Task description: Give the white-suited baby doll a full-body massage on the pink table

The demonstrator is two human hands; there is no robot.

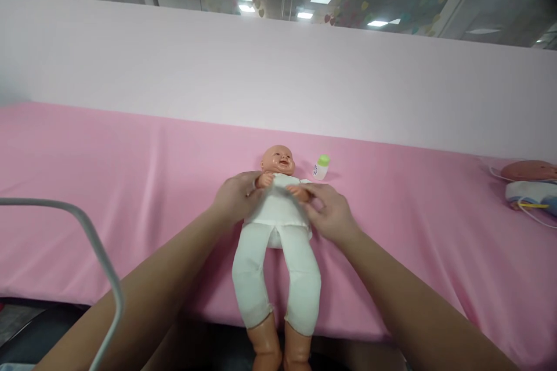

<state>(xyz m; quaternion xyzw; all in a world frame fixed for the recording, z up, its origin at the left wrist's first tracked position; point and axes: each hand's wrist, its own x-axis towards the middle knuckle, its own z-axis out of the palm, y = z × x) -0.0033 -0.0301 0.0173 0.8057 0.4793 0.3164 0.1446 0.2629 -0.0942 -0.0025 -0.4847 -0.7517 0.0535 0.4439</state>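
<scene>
A baby doll in a white top and white leggings lies on its back on the pink-covered table. Its head points away from me, and its bare feet hang past the near edge. My left hand grips the doll's arm on the left side, near its small hand. On the other side, my right hand has its thumb and fingers around the doll's other forearm. Both doll hands rest over its chest. Beside the doll's head, to the right, stands a small clear bottle with a green cap.
Pink cloth covers the table up to a white partition with glass above. Another doll lies at the far right with white cords by it. A grey cable curves across the lower left, in front of my forearm.
</scene>
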